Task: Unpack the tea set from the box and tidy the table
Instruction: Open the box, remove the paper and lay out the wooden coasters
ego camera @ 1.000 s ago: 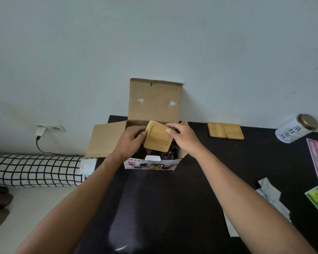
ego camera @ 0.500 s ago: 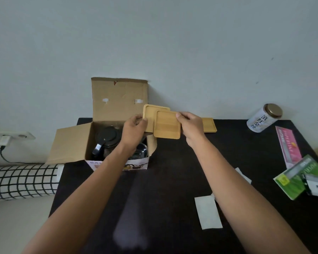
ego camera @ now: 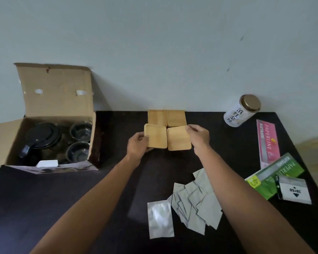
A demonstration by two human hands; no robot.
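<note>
Holding wooden coasters: left hand [ego camera: 139, 144], right hand [ego camera: 198, 137] | pink box [ego camera: 267, 142] reads "PAPERLINE"

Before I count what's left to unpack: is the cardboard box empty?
Not empty. The cardboard box stands open, its flap up, with a black-lidded teapot and two glass cups inside.

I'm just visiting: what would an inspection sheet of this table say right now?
Surface: dark table, against a pale wall.
Job's things: open cardboard box holding a black teapot and two glass cups; four wooden coasters in a square.
Clutter: foil sachets, tin, pink box, green box, white packet.
Grips: left hand and right hand each grip a near coaster.
Cables: nothing seen.
Surroundings: checked fabric at the left edge.
</note>
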